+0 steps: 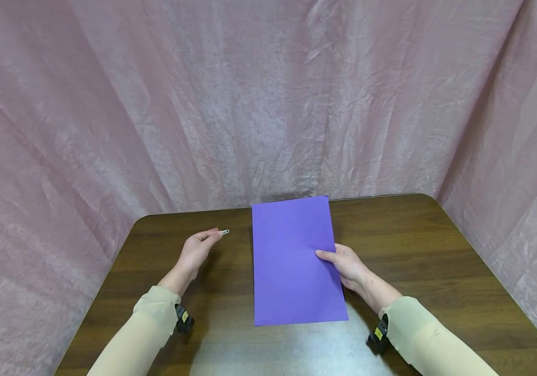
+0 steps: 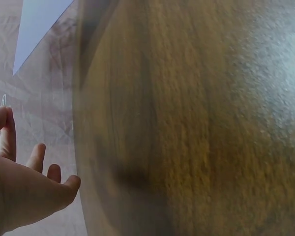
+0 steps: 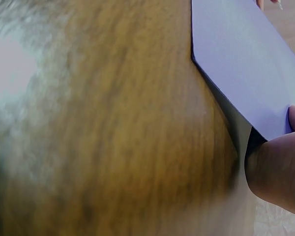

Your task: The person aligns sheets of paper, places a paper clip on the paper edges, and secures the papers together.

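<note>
A purple sheet of paper (image 1: 292,266) is held above the table by my right hand (image 1: 350,265), which grips its right edge with the thumb on top; the other fingers are hidden beneath. In the right wrist view the sheet (image 3: 241,64) bends a little near the thumb. To the left of the paper, my left hand (image 1: 198,253) pinches a small white paper clip (image 1: 225,231) between thumb and index finger. The clip (image 2: 4,100) points up past the fingertips in the left wrist view, apart from the sheet's corner (image 2: 32,34). The other left fingers are loosely bent.
A dark brown wooden table (image 1: 419,245) with rounded far corners lies under both hands. Pink velvety curtains (image 1: 268,104) hang behind it and at the sides. Light glares off the table's near middle.
</note>
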A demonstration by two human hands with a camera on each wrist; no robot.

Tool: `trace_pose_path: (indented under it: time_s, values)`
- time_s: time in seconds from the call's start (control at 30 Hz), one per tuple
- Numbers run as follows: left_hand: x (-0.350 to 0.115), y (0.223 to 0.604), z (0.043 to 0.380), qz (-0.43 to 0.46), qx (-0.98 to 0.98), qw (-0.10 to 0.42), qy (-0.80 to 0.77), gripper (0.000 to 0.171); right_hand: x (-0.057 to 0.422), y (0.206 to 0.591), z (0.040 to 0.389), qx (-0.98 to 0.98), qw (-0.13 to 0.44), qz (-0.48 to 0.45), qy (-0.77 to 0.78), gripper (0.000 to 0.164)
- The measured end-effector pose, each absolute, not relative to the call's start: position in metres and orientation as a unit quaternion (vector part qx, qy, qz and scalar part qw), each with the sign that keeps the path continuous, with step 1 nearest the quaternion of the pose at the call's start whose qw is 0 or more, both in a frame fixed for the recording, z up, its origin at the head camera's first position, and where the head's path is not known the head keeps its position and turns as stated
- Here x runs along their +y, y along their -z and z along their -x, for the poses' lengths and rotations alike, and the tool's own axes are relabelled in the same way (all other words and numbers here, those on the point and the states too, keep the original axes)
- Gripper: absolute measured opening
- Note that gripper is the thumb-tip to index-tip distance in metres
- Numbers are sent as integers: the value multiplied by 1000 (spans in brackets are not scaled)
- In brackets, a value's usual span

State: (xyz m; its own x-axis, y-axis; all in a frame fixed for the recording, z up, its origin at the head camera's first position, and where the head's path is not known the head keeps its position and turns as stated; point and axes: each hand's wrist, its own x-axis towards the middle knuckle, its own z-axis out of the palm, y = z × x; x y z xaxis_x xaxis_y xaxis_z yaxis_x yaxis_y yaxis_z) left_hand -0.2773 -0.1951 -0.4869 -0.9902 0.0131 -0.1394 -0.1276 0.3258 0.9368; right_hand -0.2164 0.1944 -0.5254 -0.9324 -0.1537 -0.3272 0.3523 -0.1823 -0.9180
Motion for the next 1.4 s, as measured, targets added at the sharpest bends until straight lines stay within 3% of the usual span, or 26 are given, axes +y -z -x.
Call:
trace_pose_path:
  time_s: [0.83, 1.4]
  values:
    - [-194, 479, 283, 58, 794, 102, -597, 62, 194, 526, 217, 620, 170, -79, 762, 34]
    - [-195, 469, 290, 62, 781, 118, -610, 60, 192, 525, 216, 615, 172, -73, 766, 36]
